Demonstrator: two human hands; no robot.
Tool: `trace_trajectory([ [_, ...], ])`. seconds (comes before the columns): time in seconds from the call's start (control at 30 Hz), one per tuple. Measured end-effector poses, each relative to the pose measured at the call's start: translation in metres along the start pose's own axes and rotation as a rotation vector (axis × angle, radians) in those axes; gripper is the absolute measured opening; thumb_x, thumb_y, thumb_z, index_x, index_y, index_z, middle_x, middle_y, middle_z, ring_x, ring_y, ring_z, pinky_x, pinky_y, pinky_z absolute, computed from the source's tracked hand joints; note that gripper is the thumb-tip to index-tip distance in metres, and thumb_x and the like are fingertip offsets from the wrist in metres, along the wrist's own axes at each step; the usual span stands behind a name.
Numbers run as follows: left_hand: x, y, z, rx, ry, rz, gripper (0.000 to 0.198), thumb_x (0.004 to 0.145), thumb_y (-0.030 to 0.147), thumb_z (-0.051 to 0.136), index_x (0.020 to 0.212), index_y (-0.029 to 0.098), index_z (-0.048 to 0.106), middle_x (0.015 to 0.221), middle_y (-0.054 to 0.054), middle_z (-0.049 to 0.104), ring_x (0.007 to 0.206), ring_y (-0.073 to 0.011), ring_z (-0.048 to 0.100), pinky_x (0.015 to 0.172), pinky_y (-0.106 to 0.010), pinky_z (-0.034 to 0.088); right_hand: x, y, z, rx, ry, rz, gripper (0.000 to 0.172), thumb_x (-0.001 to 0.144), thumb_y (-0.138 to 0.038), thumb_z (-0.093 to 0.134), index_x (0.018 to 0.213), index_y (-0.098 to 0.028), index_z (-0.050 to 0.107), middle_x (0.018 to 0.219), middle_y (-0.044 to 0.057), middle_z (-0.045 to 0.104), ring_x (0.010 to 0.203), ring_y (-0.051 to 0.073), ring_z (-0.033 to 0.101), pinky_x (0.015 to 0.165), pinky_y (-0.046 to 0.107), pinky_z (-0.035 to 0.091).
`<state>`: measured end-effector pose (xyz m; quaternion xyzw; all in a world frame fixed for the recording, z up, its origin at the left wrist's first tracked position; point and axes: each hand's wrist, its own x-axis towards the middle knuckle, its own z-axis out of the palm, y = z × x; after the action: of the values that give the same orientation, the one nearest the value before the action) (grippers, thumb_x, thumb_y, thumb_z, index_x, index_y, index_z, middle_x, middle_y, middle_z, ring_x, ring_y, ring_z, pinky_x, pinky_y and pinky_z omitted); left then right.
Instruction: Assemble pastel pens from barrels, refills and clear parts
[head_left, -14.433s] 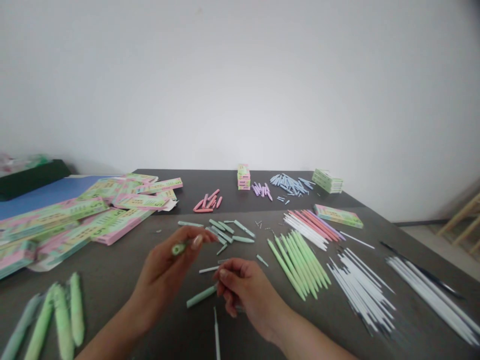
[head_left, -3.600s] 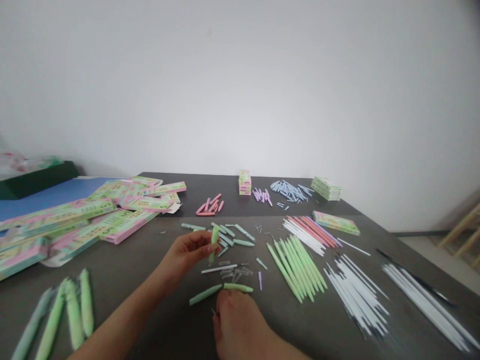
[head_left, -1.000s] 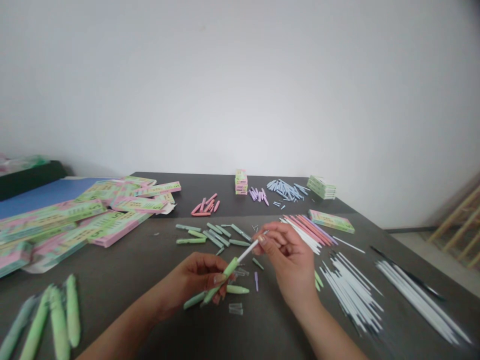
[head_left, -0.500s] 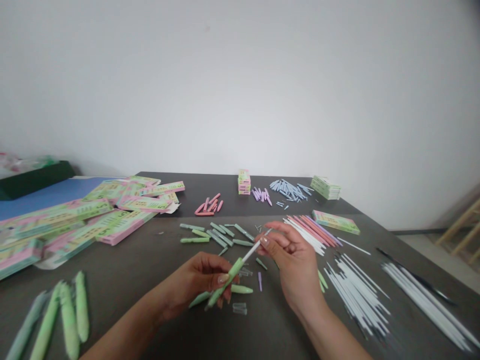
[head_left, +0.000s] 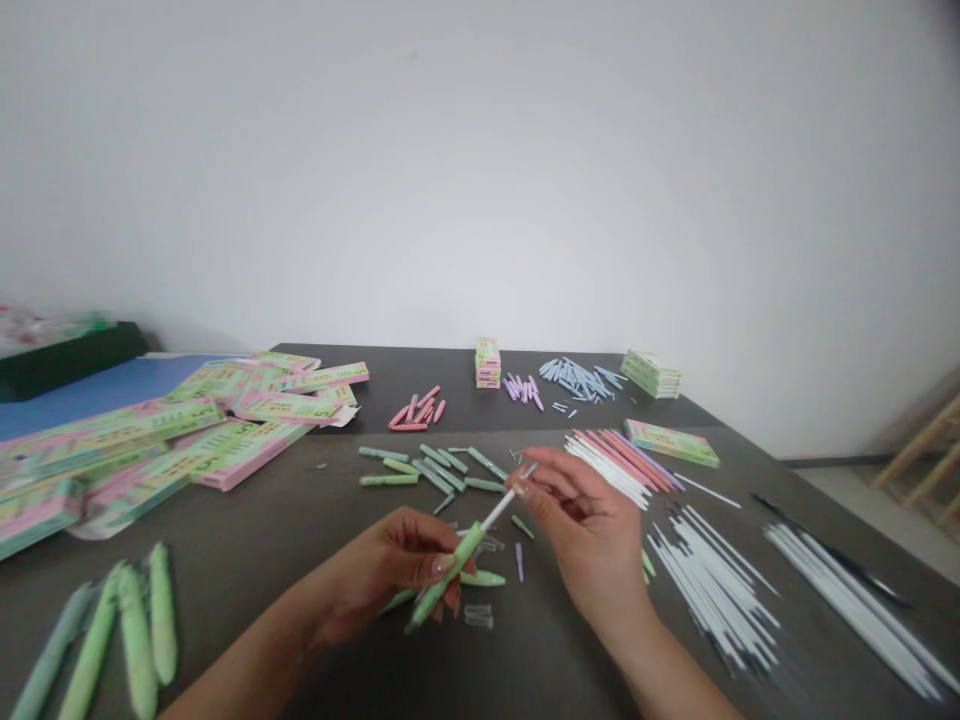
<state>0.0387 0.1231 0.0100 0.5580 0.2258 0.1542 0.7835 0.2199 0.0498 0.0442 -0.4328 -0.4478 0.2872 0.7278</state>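
Observation:
In the head view my left hand (head_left: 405,555) is closed around a light green pen barrel (head_left: 459,558), held at a slant above the table. A thin white pen refill (head_left: 496,510) sticks out of the barrel's upper end. The thumb and fingers of my right hand (head_left: 589,530) pinch the refill near its far tip. Below the barrel, partly covered by my left hand, lie green pen parts (head_left: 484,578) and small clear caps (head_left: 478,615). A short purple piece (head_left: 519,562) rests between my hands.
Several green pens (head_left: 136,640) lie at the near left, with printed cartons (head_left: 255,445) behind them. Grey-green parts (head_left: 435,472) lie beyond my hands. White refills (head_left: 716,590) and longer white sticks (head_left: 847,605) are on the right. Blue parts (head_left: 577,378) lie farther back.
Both hands have shifted slightly left, the barrel and refill moving with them. Each hand keeps its hold.

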Motion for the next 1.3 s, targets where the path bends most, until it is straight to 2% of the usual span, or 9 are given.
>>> trace_trajectory([
  [0.13,0.0,0.0,0.002,-0.016,-0.005,-0.022,0.028,0.067,0.035,0.072,0.077,0.009,0.071,0.063,-0.007,0.066,0.055,-0.0128,0.057,0.055,-0.022,0.044,0.003,0.003,0.0,0.066,-0.029,0.065,0.022,0.067,-0.019,0.072,0.088,-0.021,0.067,0.072,0.0,0.071,0.068,0.014,0.067,0.061,0.021,0.052],
  [0.3,-0.002,0.002,0.005,-0.066,0.021,-0.054,0.031,0.068,0.04,0.071,0.078,0.011,0.071,0.059,-0.004,0.063,0.05,-0.0118,0.056,0.051,-0.023,0.046,0.004,0.005,-0.001,0.072,0.013,0.059,0.021,0.067,-0.021,0.072,0.087,-0.02,0.066,0.071,0.001,0.071,0.067,0.014,0.066,0.061,0.022,0.052],
  [0.43,-0.003,0.004,0.005,-0.002,-0.043,-0.043,0.034,0.068,0.041,0.071,0.082,0.01,0.072,0.06,-0.006,0.065,0.051,-0.012,0.056,0.051,-0.022,0.043,0.001,0.003,-0.001,0.084,-0.014,0.06,0.021,0.068,-0.02,0.071,0.088,-0.02,0.066,0.072,0.0,0.071,0.066,0.014,0.066,0.059,0.021,0.053],
  [0.57,-0.003,0.006,0.002,0.058,-0.043,-0.011,0.032,0.065,0.039,0.074,0.08,0.011,0.073,0.063,-0.006,0.066,0.056,-0.012,0.056,0.053,-0.02,0.04,-0.008,-0.006,0.001,0.015,-0.084,-0.065,0.019,0.07,-0.013,0.068,0.086,-0.023,0.068,0.074,0.0,0.072,0.067,0.014,0.067,0.061,0.022,0.055],
  [0.7,-0.004,0.006,0.001,0.011,-0.043,-0.019,0.033,0.066,0.041,0.072,0.078,0.01,0.072,0.059,-0.006,0.065,0.052,-0.0121,0.055,0.05,-0.02,0.039,-0.013,-0.013,0.002,-0.041,-0.025,-0.173,0.025,0.068,-0.007,0.068,0.085,-0.025,0.069,0.075,-0.001,0.072,0.067,0.013,0.068,0.064,0.019,0.056],
  [0.83,-0.003,0.004,0.003,-0.097,-0.046,-0.029,0.034,0.066,0.04,0.072,0.078,0.009,0.071,0.055,-0.005,0.063,0.049,-0.0126,0.057,0.05,-0.023,0.045,-0.006,-0.008,0.0,0.007,0.013,-0.079,0.019,0.067,-0.012,0.07,0.083,-0.022,0.068,0.073,0.0,0.072,0.066,0.013,0.068,0.061,0.018,0.055],
  [0.97,-0.004,0.004,0.007,-0.185,-0.047,-0.087,0.031,0.065,0.038,0.074,0.077,0.01,0.07,0.054,-0.003,0.061,0.045,-0.0111,0.055,0.046,-0.023,0.048,0.006,0.002,-0.005,0.086,-0.046,0.091,0.019,0.067,-0.02,0.072,0.085,-0.019,0.067,0.07,0.0,0.07,0.064,0.013,0.066,0.06,0.022,0.054],
  [1.1,-0.004,0.005,0.01,-0.132,-0.034,-0.094,0.032,0.061,0.038,0.076,0.077,0.01,0.07,0.055,-0.004,0.063,0.042,-0.0102,0.053,0.04,-0.019,0.044,0.008,0.004,-0.007,0.145,-0.105,0.204,0.022,0.068,-0.026,0.073,0.086,-0.018,0.065,0.07,0.001,0.07,0.064,0.013,0.065,0.063,0.026,0.055],
  [1.3,-0.002,0.007,0.009,-0.073,0.065,-0.031,0.03,0.06,0.038,0.076,0.071,0.01,0.069,0.055,-0.003,0.061,0.044,-0.0088,0.051,0.043,-0.019,0.043,-0.002,-0.005,-0.005,-0.024,-0.02,-0.069,0.017,0.068,-0.015,0.07,0.083,-0.022,0.069,0.074,0.0,0.071,0.068,0.013,0.067,0.064,0.021,0.055],
])
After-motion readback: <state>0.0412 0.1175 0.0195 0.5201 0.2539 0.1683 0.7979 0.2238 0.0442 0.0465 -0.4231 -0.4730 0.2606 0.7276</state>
